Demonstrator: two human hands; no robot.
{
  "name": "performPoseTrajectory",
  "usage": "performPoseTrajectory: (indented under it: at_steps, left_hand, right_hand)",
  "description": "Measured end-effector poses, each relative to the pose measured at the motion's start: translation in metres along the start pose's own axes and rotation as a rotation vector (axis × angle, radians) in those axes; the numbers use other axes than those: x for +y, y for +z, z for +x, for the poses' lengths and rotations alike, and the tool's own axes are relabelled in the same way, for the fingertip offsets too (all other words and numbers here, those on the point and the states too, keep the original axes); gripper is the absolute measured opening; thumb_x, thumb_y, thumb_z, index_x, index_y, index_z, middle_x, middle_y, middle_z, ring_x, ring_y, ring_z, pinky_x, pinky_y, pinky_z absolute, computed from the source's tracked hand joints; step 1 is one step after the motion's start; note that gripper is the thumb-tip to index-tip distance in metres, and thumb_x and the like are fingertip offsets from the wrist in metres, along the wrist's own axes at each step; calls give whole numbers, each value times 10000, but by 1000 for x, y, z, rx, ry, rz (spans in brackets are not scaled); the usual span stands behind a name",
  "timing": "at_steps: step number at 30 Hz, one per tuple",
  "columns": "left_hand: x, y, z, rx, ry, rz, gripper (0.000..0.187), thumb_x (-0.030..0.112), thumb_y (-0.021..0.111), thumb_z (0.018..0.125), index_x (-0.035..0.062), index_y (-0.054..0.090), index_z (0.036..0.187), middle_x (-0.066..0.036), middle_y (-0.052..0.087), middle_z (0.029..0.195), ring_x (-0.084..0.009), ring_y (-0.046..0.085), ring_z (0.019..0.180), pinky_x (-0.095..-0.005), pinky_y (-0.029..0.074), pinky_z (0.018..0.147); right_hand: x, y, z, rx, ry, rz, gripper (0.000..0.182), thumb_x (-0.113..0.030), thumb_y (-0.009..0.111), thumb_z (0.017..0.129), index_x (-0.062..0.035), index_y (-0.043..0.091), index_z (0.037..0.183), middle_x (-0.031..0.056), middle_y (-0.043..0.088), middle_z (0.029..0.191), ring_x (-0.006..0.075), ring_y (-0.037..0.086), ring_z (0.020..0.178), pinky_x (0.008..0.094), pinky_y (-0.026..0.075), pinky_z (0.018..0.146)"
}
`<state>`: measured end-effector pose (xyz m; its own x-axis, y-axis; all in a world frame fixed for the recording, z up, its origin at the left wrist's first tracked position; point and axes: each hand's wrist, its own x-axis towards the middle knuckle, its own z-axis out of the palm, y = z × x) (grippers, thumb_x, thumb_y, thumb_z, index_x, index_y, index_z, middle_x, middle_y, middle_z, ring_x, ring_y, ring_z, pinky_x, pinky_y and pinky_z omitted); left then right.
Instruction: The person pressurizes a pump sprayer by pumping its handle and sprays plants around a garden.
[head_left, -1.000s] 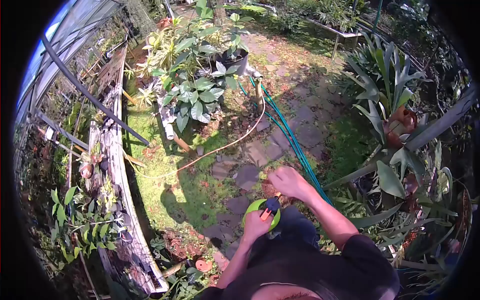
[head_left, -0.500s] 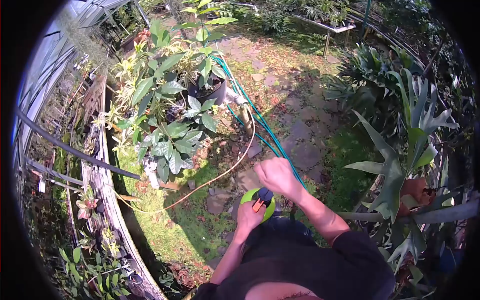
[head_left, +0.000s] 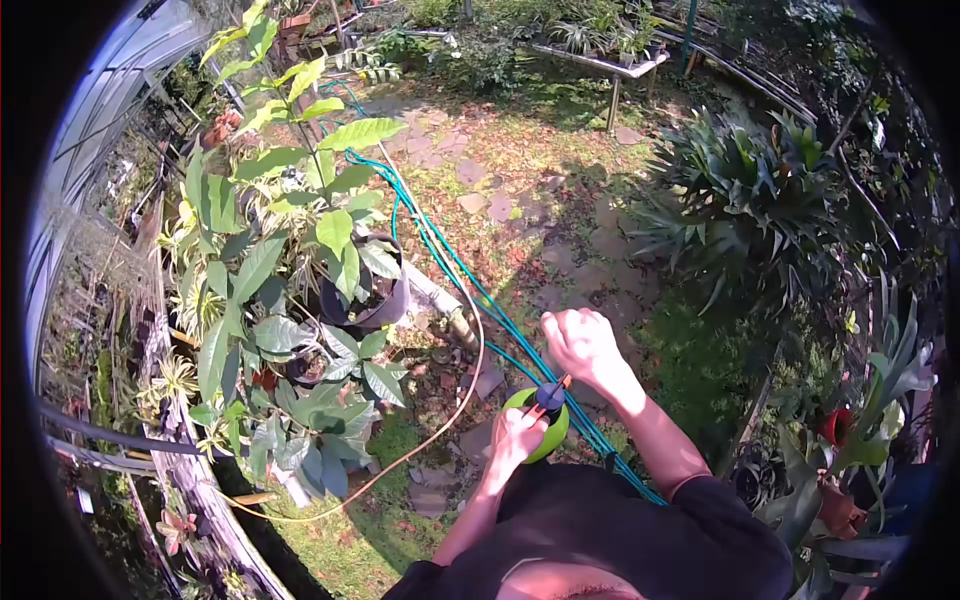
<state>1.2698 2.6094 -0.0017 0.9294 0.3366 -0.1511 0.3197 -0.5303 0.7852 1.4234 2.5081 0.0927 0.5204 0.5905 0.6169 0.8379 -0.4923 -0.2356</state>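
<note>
In the head view, the left hand [head_left: 518,437] is wrapped around a green spray bottle [head_left: 548,428] held close to the body, low and near the middle of the scene, with its fingers clamped on the bottle's side. The right hand [head_left: 583,345] sits just above and to the right of it, fingers curled together over the dark pump top with its orange trigger [head_left: 552,392]; whether they grip the plunger or only rest on it cannot be told.

Just behind the bottle a teal hose [head_left: 440,255] and a thin orange cord [head_left: 470,370] run over the stone path [head_left: 540,215] into the far garden. A potted plant [head_left: 362,290] stands to the left, staghorn ferns [head_left: 750,200] to the right, and a desk [head_left: 600,62] with small pots is far off.

The step in hand looks like working the sprayer's top. The next move would call for a steady left-hand hold while the right hand drives the top.
</note>
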Motion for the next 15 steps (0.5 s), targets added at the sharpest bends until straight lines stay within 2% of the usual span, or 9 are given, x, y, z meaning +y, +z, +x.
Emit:
performPoseTrajectory:
  at_steps: [1,2,3,6,7,9,11,13,15]
  left_hand:
    - [0,-6,25,-59,-14,13,205,195,680,750,51,724,889,-177,640,653,-304,661,616,-383,503,601]
    - [7,-12,41,-92,-97,-63,208,186,677,762,53,723,916,-171,659,694,-283,675,658,-378,514,625]
    - [11,-17,63,-114,-167,-139,213,177,674,774,55,723,942,-165,679,735,-261,689,701,-374,526,650]
    - [-7,-12,132,119,199,-310,226,277,690,772,56,702,816,-157,669,693,-311,665,640,-406,496,561]
    - [-3,-17,156,107,148,-297,224,277,687,773,56,699,810,-156,664,682,-306,662,625,-402,490,548]
    - [4,-31,196,51,49,-177,198,238,672,783,61,684,873,-138,667,701,-265,667,639,-376,499,565]
    - [18,-53,234,-49,-21,44,227,160,649,801,72,660,1010,-104,681,761,-192,685,698,-334,532,624]
    - [6,-54,275,62,302,285,218,213,649,795,80,672,967,-94,619,648,-212,633,568,-348,496,543]
    - [16,-68,326,24,142,148,181,207,652,778,82,684,903,-83,587,596,-215,605,528,-356,479,522]
  right_hand:
    - [13,41,-2,-116,116,64,163,-159,617,822,-67,577,694,95,507,537,310,561,491,414,465,467]
    - [24,52,11,-178,-71,31,264,-194,573,870,-52,574,647,142,532,518,340,579,497,434,479,485]
    - [32,41,47,-241,50,42,305,-211,555,884,-49,572,626,153,539,519,348,584,498,438,484,493]
    - [51,-10,147,-386,322,83,463,-264,479,941,-3,564,567,220,537,539,385,599,555,478,482,549]
    - [62,8,158,-382,388,124,456,-274,481,939,-9,574,581,222,546,549,399,598,561,486,482,559]
    - [82,79,154,-442,257,91,447,-280,489,933,-17,577,582,221,553,550,403,599,557,480,494,570]
    - [114,85,193,-385,140,76,307,-233,540,871,-43,602,637,172,570,532,354,607,497,462,511,506]
    - [149,75,248,-584,192,43,273,-225,533,877,-47,599,681,164,568,541,353,607,502,454,509,503]
    - [187,111,272,-422,43,108,336,-237,516,894,-21,582,646,196,573,562,368,616,552,459,514,549]
